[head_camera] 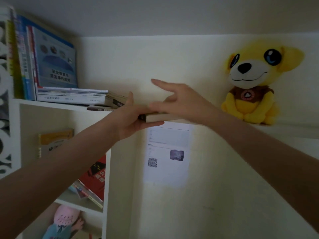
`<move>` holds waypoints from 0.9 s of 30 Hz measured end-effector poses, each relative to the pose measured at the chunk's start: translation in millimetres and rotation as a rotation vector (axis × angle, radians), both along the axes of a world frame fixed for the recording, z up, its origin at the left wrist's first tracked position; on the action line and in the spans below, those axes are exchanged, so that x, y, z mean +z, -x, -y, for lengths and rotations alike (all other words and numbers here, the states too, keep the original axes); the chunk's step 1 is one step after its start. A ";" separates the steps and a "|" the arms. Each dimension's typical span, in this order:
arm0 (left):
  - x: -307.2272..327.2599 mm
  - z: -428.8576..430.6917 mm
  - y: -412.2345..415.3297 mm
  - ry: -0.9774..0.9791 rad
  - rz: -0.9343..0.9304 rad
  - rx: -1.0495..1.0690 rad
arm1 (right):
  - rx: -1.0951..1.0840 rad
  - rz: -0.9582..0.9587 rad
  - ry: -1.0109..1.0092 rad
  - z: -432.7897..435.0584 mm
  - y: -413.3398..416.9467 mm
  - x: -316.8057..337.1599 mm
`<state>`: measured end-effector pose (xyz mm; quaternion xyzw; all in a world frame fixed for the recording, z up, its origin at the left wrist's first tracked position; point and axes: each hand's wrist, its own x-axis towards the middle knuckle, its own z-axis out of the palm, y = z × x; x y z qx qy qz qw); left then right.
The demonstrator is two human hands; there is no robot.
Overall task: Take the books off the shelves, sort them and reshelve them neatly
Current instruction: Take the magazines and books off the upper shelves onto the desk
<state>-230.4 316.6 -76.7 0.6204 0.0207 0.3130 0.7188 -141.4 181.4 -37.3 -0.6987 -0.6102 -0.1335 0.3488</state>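
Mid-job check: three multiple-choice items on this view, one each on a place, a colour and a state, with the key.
1. Where does the plush dog sit?
A. on the shelf, at its right end
B. in a lower compartment
C. on the flat book stack

2. Its main colour?
A. pink
B. yellow
C. blue

3. What is the left hand doing?
A. hanging idle
B. gripping a book at the shelf edge
C. pressing the wall sheet

Key: 1 A, it sits at the board's far right; 2 B, yellow head and limbs; 3 B, it clamps the book's end.
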 end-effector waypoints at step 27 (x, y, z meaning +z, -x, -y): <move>-113.4 -15.3 62.1 -0.271 -0.056 -0.194 | 0.254 -0.538 -0.163 39.3 -26.8 -123.9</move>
